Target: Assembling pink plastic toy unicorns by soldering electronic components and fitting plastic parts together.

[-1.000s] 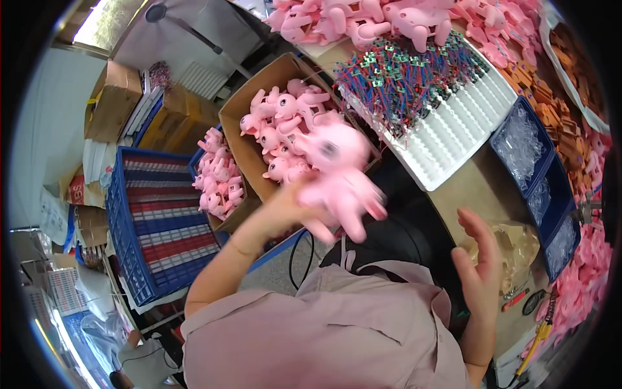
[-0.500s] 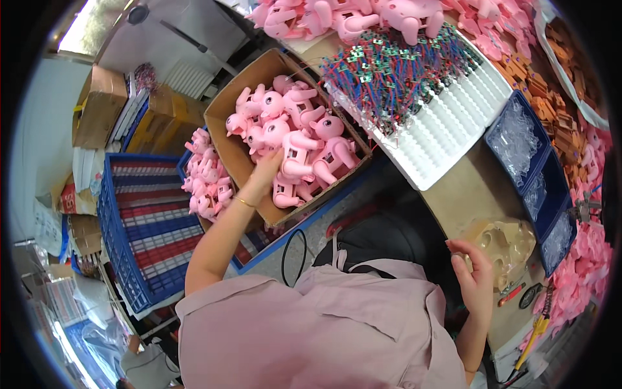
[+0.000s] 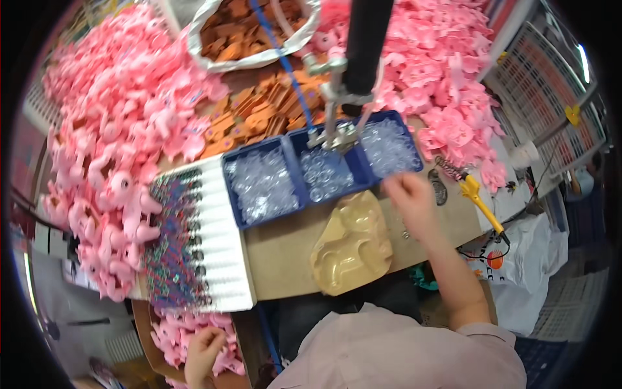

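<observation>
Near one three-part blue tray (image 3: pixel 295 175) and one carton (image 3: pixel 145 336), two curled hands (image 3: pixel 414 206) (image 3: pixel 204 353), any grasp impossible to tell.

The tan table (image 3: pixel 278 266) bears a white tray (image 3: pixel 227 249), blue 3-compartment bin (image 3: pixel 295 174) and yellowish moulded holder (image 3: pixel 353 246).

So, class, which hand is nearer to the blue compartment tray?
Right. The right hand is by the near edge of the tray; the left hand is farther away, at the cardboard box of pink toys.
</observation>
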`<state>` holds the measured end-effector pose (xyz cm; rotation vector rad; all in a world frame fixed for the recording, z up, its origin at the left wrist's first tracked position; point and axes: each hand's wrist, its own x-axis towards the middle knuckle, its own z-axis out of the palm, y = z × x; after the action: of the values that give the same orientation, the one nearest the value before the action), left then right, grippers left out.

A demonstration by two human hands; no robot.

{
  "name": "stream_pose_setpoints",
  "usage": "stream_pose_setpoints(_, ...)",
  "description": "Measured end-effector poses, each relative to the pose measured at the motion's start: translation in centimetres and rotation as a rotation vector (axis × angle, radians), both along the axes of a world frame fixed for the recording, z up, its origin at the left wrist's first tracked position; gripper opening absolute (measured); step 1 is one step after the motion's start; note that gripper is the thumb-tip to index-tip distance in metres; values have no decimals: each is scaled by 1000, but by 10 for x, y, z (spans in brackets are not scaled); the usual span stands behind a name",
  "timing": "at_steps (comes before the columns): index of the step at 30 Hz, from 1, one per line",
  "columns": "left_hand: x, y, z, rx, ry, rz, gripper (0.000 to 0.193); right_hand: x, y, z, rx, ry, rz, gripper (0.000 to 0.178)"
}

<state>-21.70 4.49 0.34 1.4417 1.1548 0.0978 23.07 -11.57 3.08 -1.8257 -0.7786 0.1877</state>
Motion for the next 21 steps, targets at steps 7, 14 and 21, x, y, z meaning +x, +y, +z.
stream_pose_setpoints(7,213,70,77,525,-43,-665,13,255,125,-17,-316,-520,-207,33)
stream_pose_setpoints(14,409,174,31,1087,-105,-455,33,329,155,-128,-416,-770,-277,20)
stream_pose_setpoints(21,505,194,-12,1095,26,-298,44,294,142,-44,-139,-708,-457,18)
